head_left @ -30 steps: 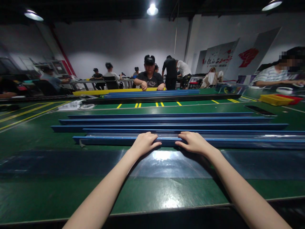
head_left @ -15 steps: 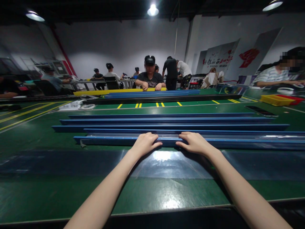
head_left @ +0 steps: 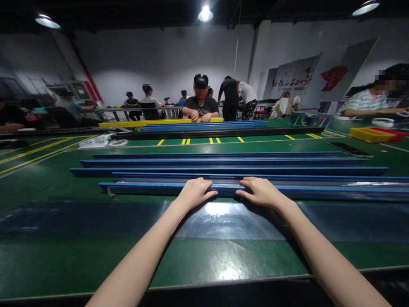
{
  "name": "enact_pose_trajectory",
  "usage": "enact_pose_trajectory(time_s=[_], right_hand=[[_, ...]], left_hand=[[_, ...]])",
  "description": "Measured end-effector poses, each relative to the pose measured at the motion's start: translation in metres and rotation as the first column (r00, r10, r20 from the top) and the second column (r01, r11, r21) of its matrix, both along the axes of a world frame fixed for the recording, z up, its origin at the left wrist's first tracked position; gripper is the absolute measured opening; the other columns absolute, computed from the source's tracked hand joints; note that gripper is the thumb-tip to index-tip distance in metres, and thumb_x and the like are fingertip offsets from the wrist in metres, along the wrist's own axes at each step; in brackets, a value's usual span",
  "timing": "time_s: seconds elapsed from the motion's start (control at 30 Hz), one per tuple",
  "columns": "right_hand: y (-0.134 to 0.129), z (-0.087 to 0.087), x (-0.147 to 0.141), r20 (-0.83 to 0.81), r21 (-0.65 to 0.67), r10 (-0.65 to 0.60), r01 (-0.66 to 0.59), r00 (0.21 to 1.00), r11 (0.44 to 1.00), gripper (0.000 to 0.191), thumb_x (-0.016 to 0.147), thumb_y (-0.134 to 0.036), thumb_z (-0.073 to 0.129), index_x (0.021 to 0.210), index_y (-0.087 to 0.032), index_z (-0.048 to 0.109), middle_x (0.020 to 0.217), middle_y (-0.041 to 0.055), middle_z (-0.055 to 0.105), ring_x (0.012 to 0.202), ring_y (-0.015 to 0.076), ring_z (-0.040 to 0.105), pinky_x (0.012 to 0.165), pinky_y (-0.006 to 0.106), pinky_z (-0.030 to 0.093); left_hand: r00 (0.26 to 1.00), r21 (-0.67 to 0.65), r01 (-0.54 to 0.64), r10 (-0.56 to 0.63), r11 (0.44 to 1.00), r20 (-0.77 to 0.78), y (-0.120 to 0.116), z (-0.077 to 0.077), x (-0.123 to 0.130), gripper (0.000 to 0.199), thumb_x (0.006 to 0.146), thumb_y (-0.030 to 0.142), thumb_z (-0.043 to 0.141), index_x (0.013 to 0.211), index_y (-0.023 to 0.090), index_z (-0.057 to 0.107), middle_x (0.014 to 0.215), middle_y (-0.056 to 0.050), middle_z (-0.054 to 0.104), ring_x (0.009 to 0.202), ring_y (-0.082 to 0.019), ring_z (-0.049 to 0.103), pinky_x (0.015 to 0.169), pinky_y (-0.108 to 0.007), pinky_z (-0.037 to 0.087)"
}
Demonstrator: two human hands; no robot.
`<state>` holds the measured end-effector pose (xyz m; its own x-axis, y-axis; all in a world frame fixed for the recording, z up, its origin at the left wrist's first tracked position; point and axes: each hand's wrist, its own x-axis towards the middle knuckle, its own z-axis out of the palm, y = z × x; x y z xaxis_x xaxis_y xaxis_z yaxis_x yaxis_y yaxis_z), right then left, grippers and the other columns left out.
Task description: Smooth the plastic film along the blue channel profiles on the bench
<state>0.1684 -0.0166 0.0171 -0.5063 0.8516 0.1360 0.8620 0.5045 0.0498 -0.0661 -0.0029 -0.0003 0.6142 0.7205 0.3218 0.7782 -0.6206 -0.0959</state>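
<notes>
A long blue channel strip [head_left: 153,187] lies across the green table, its two raised edges running left to right. Over its near edge my left hand [head_left: 197,190] is closed, fingers on the inner side and thumb along the front. A short gap to the right, my right hand [head_left: 259,190] grips the same edge in the same way. Beneath my wrists a clear plastic sheet [head_left: 226,219] lies flat and reflects the lamp light. Near the strip's left end is a small grey scrap [head_left: 110,192]. Parts of the fingers are hidden inside the channel.
Just beyond lie more blue strips [head_left: 223,162]. Farther back are a black strip [head_left: 217,133] and a yellow strip [head_left: 143,123], where a co-worker [head_left: 202,102] sits. A phone [head_left: 349,149] and a yellow tray [head_left: 370,134] stand at right.
My hands and the blue channel strip stay where they were. Across the table, the co-worker's hand on the right has shifted slightly left along the yellow strip.
</notes>
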Motion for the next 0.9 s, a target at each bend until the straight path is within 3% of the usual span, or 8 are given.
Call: enact_pose_trajectory(time_s=[0.33, 0.9], right_hand=[[0.0012, -0.0021, 0.0017, -0.017, 0.005, 0.017, -0.017, 1.000, 1.000, 0.045, 0.083, -0.048, 0.030, 0.106, -0.021, 0.056, 0.094, 0.0060, 0.060, 0.084, 0.0186, 0.057, 0.066, 0.024, 0.037], [0.0002, -0.0032, -0.0004, -0.037, -0.003, -0.005, 0.005, 0.999, 1.000, 0.045, 0.082, -0.048, 0.030, 0.113, -0.024, 0.053, 0.105, 0.0055, 0.059, 0.093, 0.0201, 0.055, 0.072, 0.027, 0.040]], left_hand=[[1.000, 0.027, 0.021, -0.021, 0.999, -0.004, -0.0009, -0.0013, -0.0004, 0.029, 0.083, 0.044, 0.041, 0.084, 0.018, 0.053, 0.083, -0.003, 0.061, 0.079, -0.017, 0.056, 0.063, -0.025, 0.040], [0.998, 0.145, 0.032, -0.040, 0.989, 0.057, -0.0010, 0.0026, -0.0016, 0.033, 0.076, 0.050, 0.049, 0.076, 0.017, 0.048, 0.082, -0.002, 0.055, 0.075, -0.016, 0.052, 0.062, -0.025, 0.037]])
